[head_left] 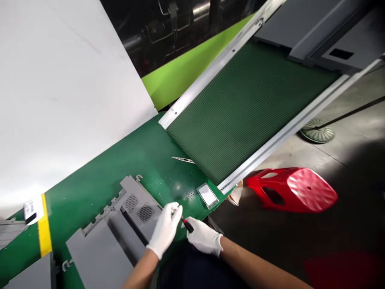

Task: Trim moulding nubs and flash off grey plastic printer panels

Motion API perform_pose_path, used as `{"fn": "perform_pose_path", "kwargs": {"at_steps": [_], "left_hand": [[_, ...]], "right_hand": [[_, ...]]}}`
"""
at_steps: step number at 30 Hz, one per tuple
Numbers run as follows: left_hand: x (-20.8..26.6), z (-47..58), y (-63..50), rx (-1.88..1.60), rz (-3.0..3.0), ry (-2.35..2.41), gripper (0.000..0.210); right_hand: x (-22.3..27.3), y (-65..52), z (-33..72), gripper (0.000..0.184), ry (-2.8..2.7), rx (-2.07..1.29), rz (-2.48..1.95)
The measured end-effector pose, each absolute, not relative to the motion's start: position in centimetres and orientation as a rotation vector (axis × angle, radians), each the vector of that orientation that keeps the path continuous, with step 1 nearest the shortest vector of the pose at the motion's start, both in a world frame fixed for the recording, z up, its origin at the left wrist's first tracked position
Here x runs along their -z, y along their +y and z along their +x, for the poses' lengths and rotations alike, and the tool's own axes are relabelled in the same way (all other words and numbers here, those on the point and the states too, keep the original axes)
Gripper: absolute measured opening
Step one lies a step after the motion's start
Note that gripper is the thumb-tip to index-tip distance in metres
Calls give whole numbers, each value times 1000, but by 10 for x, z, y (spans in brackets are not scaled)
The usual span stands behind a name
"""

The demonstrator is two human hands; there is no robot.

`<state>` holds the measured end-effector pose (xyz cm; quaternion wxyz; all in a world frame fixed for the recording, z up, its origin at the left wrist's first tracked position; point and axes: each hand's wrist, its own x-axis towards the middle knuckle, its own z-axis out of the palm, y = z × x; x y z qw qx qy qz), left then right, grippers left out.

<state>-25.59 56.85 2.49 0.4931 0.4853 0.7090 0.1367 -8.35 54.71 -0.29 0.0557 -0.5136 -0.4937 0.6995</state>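
A red-tipped tool [187, 225] is pinched in the right hand [203, 237] beside the grey part [141, 210] on the green table [99, 176], which is pressed by the left hand's [165, 230] curled fingers, so the part could be scratched by one slip.

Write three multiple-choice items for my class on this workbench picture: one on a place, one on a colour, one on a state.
1. Where does the stool lie?
A. on the floor right of the bench
B. on the conveyor belt
C. on the grey panel

2. What colour are the gloves?
A. blue
B. white
C. black

3. How is the stool?
A. upright
B. stacked
C. tipped on its side

Key: 1 A, it lies on the grey floor beside the bench edge. 2 B, the left hand and the right hand both wear white gloves. 3 C, its seat faces sideways and its legs point left.
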Motion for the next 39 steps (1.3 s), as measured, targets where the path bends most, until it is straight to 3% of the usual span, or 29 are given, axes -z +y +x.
{"fn": "perform_pose_path", "kwargs": {"at_steps": [4, 8, 11, 22, 30, 39], "left_hand": [[-7, -293, 617, 126, 1731, 1535, 43], [12, -308, 650, 575, 1749, 1149, 53], [19, -309, 664, 699, 1764, 1065, 56], [24, -307, 670, 725, 1749, 1063, 59], [22, -305, 669, 724, 1784, 1072, 50], [24, -308, 663, 663, 1786, 1100, 53]], "right_hand": [[29, 539, -77, 24, -2000, -1776, -1822], [45, 537, -90, 27, -2086, -1820, -1795], [51, 536, -104, 32, -2116, -1844, -1773], [53, 530, -104, 30, -2149, -1734, -1782], [57, 529, -102, 31, -2215, -1706, -1758], [60, 530, -109, 19, -2238, -1601, -1852]]}}
